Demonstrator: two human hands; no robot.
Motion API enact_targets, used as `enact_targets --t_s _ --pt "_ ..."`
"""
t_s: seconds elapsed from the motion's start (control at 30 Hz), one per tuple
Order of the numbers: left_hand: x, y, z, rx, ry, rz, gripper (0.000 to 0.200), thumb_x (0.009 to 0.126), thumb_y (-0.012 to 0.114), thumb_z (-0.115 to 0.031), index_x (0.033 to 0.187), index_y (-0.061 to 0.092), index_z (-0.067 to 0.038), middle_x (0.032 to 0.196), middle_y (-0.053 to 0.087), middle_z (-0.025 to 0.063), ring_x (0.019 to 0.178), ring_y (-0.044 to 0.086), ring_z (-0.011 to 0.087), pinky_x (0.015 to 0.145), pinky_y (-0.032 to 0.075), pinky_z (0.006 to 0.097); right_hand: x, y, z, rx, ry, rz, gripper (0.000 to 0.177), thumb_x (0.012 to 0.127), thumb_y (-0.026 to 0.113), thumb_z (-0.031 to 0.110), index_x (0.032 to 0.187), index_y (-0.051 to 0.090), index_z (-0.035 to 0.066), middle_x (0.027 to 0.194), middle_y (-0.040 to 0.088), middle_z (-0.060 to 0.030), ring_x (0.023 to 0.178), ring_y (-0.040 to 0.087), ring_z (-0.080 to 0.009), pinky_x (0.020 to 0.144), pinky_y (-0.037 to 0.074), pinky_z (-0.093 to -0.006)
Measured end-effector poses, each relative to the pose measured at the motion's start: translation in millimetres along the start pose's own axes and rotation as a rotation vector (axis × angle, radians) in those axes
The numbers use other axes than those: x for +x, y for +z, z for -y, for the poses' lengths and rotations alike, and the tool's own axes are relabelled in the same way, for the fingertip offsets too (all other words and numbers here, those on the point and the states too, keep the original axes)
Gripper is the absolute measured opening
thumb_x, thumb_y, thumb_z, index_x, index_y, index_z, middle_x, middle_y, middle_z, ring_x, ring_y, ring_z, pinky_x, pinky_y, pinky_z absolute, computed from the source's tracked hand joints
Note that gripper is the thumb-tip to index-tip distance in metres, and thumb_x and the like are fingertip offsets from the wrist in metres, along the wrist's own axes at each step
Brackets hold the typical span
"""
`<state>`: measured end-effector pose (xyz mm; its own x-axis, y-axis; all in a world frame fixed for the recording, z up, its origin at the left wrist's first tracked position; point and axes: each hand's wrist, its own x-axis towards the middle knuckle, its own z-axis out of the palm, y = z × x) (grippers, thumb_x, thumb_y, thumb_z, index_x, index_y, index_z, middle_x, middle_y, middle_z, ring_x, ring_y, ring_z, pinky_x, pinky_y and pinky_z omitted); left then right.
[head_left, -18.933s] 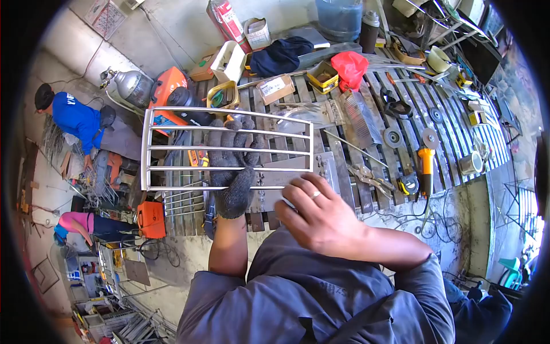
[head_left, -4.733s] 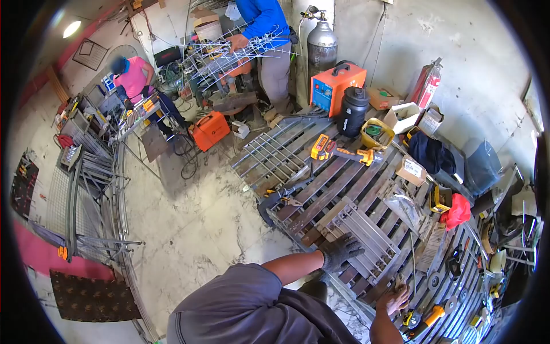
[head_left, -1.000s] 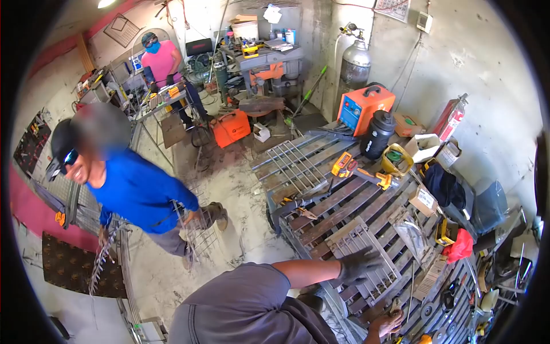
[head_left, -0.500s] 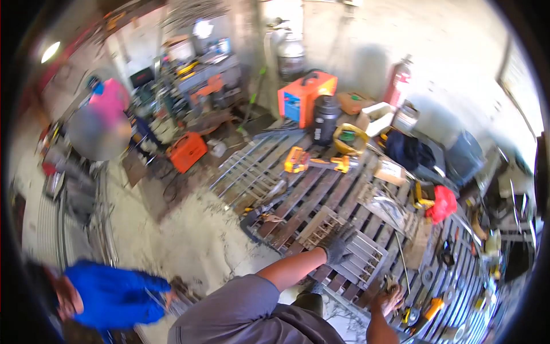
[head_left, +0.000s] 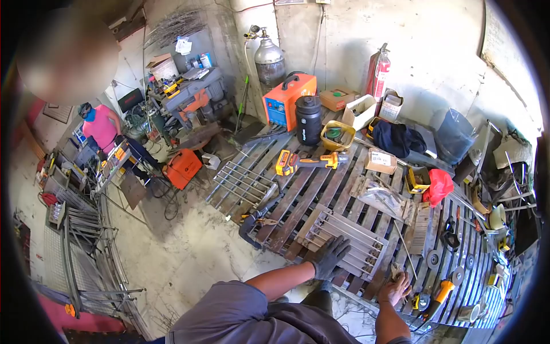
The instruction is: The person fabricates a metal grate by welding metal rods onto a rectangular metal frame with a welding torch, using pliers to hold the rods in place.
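Note:
My left hand, in a dark grey work glove, lies with fingers stretched out on a small metal grille of parallel bars in a flat frame. The grille rests on the slatted metal table, just ahead of my body. To the right of it, my bare right hand is closed at the table's near edge. Its fingers curl round a small pale, crumpled-looking piece that I cannot make out. A thin rod lies just beyond that hand.
An angle grinder, a tape measure and grinding discs lie at the right. A yellow cordless tool, a black flask and an orange welding machine stand farther back. A person in pink works at the left.
The view has swung, and the person in blue at the lower left is out of sight. My left hand stays on the grille; my right hand stays closed beside it.

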<state>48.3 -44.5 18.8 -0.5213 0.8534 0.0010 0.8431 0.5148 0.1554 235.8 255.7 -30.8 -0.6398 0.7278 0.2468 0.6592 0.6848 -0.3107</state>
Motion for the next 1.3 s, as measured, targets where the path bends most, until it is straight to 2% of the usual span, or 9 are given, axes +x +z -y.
enact_targets --t_s 0.43,0.57,0.63,0.7,0.73,0.77,0.83,1.07,1.3 --pt "-36 14 8 -0.062 0.138 0.049 0.096 0.103 0.060 -0.056 0.176 0.030 -0.002 0.186 0.020 0.0226 0.173 0.012 0.0418 0.138 0.002 0.0616 4 7 -8 -0.072 0.016 0.067 0.057 0.097 0.062 0.013 0.154 0.054 0.016 0.168 0.052 -0.0078 0.160 0.043 -0.0297 0.134 0.016 -0.0605" --pt "-38 13 9 -0.098 0.118 -0.046 0.093 0.102 0.062 -0.054 0.172 0.035 0.000 0.182 0.026 0.0248 0.171 0.018 0.0432 0.137 0.008 0.0632 2 10 -10 -0.040 0.054 0.083 0.055 0.096 0.064 0.018 0.150 0.055 0.014 0.168 0.050 -0.0089 0.159 0.042 -0.0308 0.134 0.015 -0.0587" --pt "-34 27 12 -0.151 0.148 -0.106 0.093 0.099 0.064 -0.054 0.170 0.039 0.002 0.180 0.031 0.0264 0.170 0.022 0.0446 0.137 0.012 0.0648 5 -20 20 0.101 0.226 0.240 0.045 0.101 0.064 0.021 0.145 0.059 0.014 0.159 0.056 -0.0171 0.145 0.055 -0.0419 0.128 0.034 -0.0558" --pt "-29 26 14 -0.189 0.165 -0.089 0.095 0.095 0.068 -0.055 0.165 0.043 0.003 0.174 0.038 0.0282 0.167 0.027 0.0468 0.135 0.017 0.0673 0 12 -13 0.123 0.034 0.074 0.035 0.100 0.060 0.011 0.134 0.063 0.013 0.161 0.055 -0.0224 0.144 0.055 -0.0473 0.118 0.048 -0.0569" --pt "-26 28 14 -0.195 0.194 -0.130 0.096 0.093 0.070 -0.056 0.165 0.044 0.002 0.173 0.039 0.0279 0.166 0.027 0.0475 0.135 0.017 0.0675 3 -5 -5 0.112 0.047 0.116 0.038 0.096 0.059 0.008 0.134 0.063 0.013 0.162 0.054 -0.0229 0.146 0.054 -0.0485 0.118 0.048 -0.0561" --pt "-25 30 14 -0.205 0.203 -0.163 0.097 0.091 0.072 -0.056 0.164 0.044 0.002 0.172 0.041 0.0276 0.166 0.028 0.0482 0.135 0.017 0.0677 -2 6 -12 0.252 0.078 0.028 0.048 0.090 0.065 0.010 0.137 0.067 0.012 0.160 0.056 -0.0177 0.153 0.047 -0.0426 0.129 0.034 -0.0572" --pt "-24 25 8 -0.138 0.234 -0.125 0.098 0.090 0.072 -0.055 0.164 0.044 0.001 0.172 0.041 0.0271 0.166 0.028 0.0488 0.134 0.017 0.0678 -5 -8 -4 0.145 -0.008 -0.059 0.050 0.091 0.065 0.013 0.141 0.062 0.013 0.156 0.058 -0.0142 0.154 0.048 -0.0331 0.131 0.024 -0.0585" --pt "-21 24 5 -0.073 0.212 -0.091 0.104 0.084 0.076 -0.059 0.165 0.043 -0.002 0.175 0.037 0.0245 0.166 0.025 0.0496 0.133 0.015 0.0686 0 -12 -5 0.137 -0.022 -0.034 0.056 0.089 0.066 0.010 0.144 0.059 0.015 0.156 0.056 -0.0103 0.156 0.045 -0.0312 0.130 0.024 -0.0582" --pt "-11 21 39 0.027 0.510 0.116 0.116 0.076 0.087 -0.055 0.172 0.034 -0.017 0.180 0.023 0.0230 0.168 0.016 0.0502 0.133 0.014 0.0698 -2 -10 -6 0.147 0.009 -0.019 0.054 0.093 0.065 0.014 0.146 0.059 0.015 0.160 0.055 -0.0110 0.158 0.044 -0.0306 0.132 0.023 -0.0606"
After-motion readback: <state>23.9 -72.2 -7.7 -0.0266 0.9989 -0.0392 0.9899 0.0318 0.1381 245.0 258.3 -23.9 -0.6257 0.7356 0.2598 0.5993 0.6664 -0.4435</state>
